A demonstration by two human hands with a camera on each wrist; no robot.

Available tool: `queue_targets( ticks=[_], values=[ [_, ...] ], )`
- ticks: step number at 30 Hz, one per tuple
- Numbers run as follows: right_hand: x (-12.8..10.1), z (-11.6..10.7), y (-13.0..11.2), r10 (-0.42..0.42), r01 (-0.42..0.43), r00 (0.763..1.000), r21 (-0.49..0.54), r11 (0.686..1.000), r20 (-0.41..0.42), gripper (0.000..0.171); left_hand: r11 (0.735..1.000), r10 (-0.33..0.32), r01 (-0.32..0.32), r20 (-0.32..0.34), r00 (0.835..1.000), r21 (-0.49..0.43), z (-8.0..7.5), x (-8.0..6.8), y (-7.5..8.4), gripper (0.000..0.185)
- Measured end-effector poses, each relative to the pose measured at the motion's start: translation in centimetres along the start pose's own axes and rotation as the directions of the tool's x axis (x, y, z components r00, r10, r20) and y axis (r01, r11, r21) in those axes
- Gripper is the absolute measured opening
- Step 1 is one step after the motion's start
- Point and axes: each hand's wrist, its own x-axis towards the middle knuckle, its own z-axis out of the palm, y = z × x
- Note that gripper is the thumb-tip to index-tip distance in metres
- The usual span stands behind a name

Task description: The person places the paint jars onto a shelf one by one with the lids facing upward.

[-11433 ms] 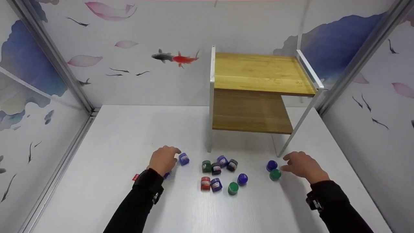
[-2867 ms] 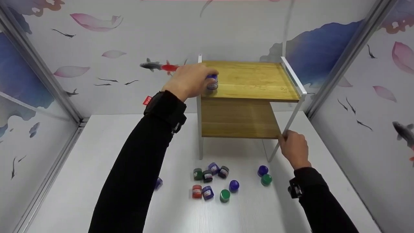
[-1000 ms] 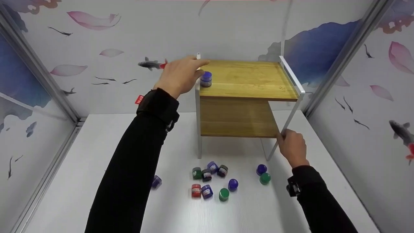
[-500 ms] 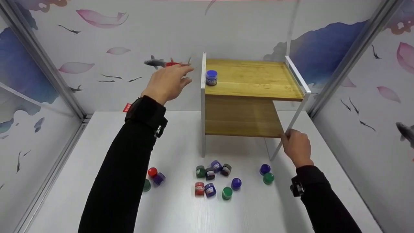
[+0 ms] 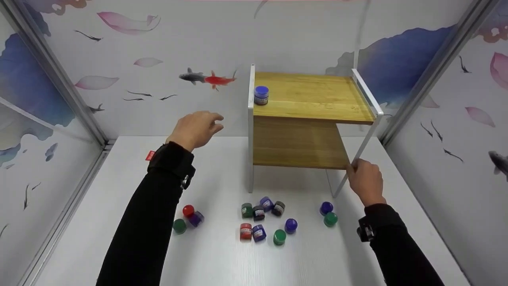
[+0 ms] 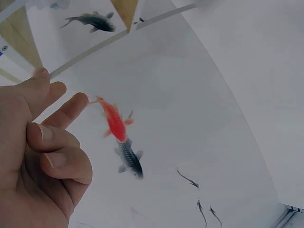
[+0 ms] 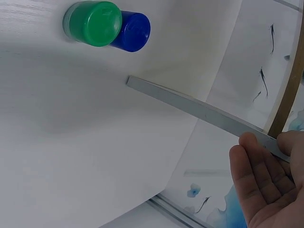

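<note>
A two-tier wooden shelf [image 5: 313, 95] on white metal legs stands at the back of the white table [image 5: 222, 258]. A blue-lidded jar [image 5: 261, 95] stands upright at the top tier's front left corner. My left hand [image 5: 198, 126] hangs in the air left of the shelf, below its top, with loosely curled fingers [image 6: 61, 137] and nothing in it. My right hand [image 5: 363, 178] grips the shelf's front right leg [image 7: 199, 109], with thumb and fingers either side of the metal bar. A green jar [image 7: 92, 23] and a blue jar [image 7: 133, 31] sit just left of that hand.
Several small jars [image 5: 262, 218] in green, red, blue and dark colours lie clustered in front of the shelf. Three more, red [image 5: 188, 210], purple and green [image 5: 179, 225], lie under my left forearm. Patterned walls with metal posts [image 5: 59, 79] close in both sides.
My left hand let go of the blue jar on the top tier, then drew back left and dropped lower. My right hand has stayed on the leg.
</note>
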Motion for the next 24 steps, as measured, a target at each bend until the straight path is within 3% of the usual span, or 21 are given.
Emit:
queue_targets(
  ticks=[14,24],
  values=[
    [0.0,0.0,0.0,0.000,0.000,1.000,0.002,1.000,-0.007,0.026,0.995,-0.057,0.065,0.118,0.991,-0.069,6.0,-2.4,-3.6,0.036],
    [-0.2,0.1,-0.1,-0.047,0.047,0.998,0.006,0.999,-0.038,0.024,0.994,-0.099,0.106,0.201,0.975,-0.024,8.8,-4.7,-5.7,0.035]
  ],
)
